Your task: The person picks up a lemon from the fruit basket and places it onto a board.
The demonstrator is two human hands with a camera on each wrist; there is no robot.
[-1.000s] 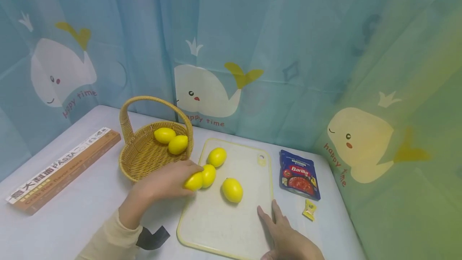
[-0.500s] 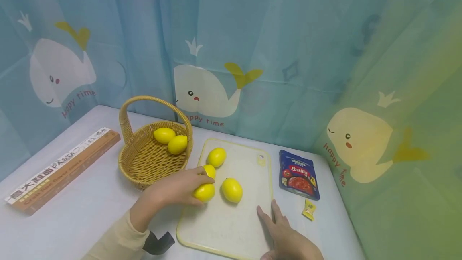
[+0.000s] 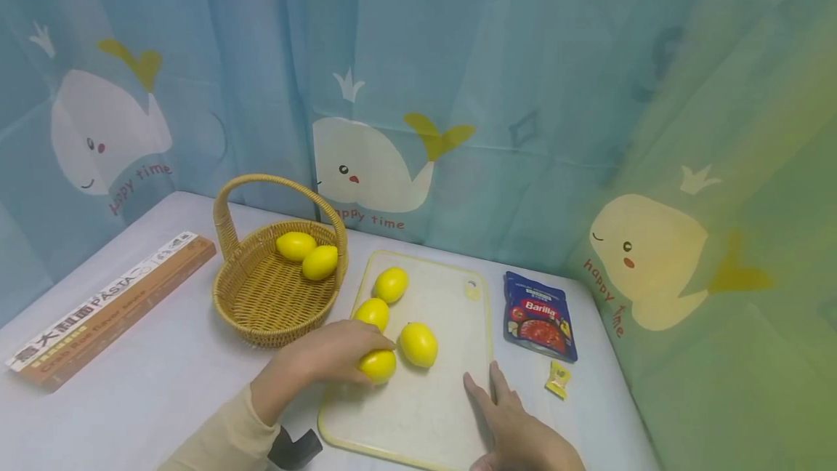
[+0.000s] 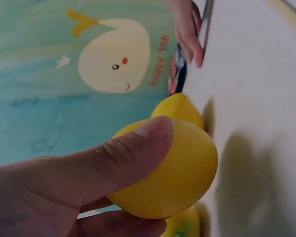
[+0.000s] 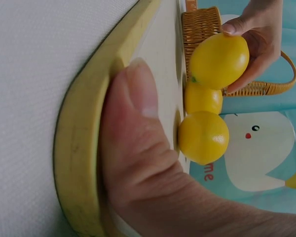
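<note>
My left hand [image 3: 330, 355] pinches a lemon [image 3: 378, 367] between thumb and fingers over the left part of the cutting board [image 3: 412, 413]. In the left wrist view this lemon [image 4: 187, 168] is apart from its shadow, so it is off the board. Beyond it on the board lie three other lemons: one at the back [image 3: 391, 285], one in the middle [image 3: 371, 314] and one to the right [image 3: 418, 344]. My right hand [image 3: 523, 431] rests at the board's right edge with straight, spread fingers. In the right wrist view its thumb [image 5: 133, 123] lies against the yellow rim.
A wicker basket [image 3: 261, 333] with two lemons [image 3: 309, 256] and a tall handle stands back left. A long pasta box [image 3: 118, 307] lies at far left. Right of the board are a blue Barilla sauce pouch [image 3: 539, 317] and a small yellow packet [image 3: 559, 380]. A curtain hangs behind.
My left hand has carried the pinched lemon toward me and right, away from the middle lemon, which now shows more fully. The right hand has stayed in place.
</note>
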